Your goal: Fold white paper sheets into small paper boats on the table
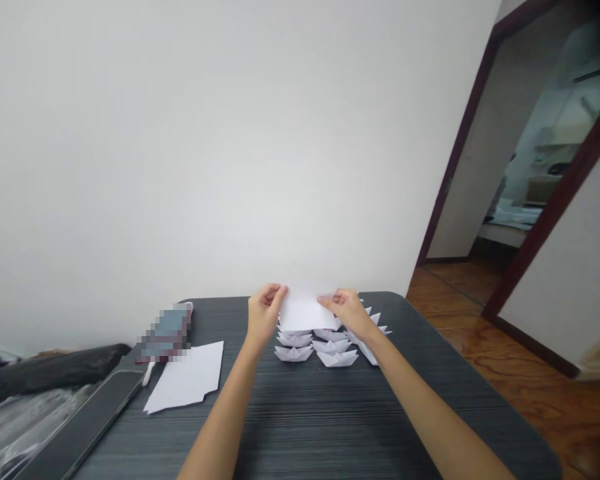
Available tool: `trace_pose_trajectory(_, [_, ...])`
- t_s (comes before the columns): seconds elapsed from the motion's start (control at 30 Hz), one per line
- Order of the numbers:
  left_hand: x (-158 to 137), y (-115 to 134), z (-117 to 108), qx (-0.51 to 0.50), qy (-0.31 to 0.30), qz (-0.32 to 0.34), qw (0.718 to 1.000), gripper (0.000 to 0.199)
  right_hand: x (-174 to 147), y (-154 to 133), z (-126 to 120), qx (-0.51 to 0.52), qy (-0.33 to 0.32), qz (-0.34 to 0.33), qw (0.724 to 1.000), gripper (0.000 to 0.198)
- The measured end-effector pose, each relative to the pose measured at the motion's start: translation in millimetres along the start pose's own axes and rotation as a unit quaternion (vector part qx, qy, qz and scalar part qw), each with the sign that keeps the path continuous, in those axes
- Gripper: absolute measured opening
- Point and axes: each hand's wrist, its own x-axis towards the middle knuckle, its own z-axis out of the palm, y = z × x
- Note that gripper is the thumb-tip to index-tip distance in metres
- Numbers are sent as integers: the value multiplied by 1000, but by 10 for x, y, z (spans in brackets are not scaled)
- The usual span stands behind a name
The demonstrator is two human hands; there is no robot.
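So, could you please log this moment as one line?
left hand + right hand: pinching white paper sheet | below: folded paper boats | left: loose paper sheets | surface: dark table

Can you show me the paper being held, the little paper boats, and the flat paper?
White paper sheet held up [305, 312], head view, its middle.
Small white folded paper boats [338, 359], head view, front boat's hull.
Flat white paper stack [187, 377], head view, its centre.

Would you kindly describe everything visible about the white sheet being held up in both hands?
The white sheet looks like plain, thin paper, blank on the side facing the camera. It is held upright above the dark table, over folded paper boats. The left hand pinches its upper left corner, the right hand its upper right. Its lower edge hangs free.
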Motion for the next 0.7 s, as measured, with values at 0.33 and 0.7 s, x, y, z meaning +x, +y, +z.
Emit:
trace_pose_trajectory(0.33, [86, -224, 128, -69, -359, -202, 908, 45, 114, 74, -312, -140, -179, -94, 969, 21])
trace_pose_trajectory(0.7, [-177, -296, 294, -344, -303, -299, 837, 24, -106, -17, -450, 31, -181, -94, 979, 35])
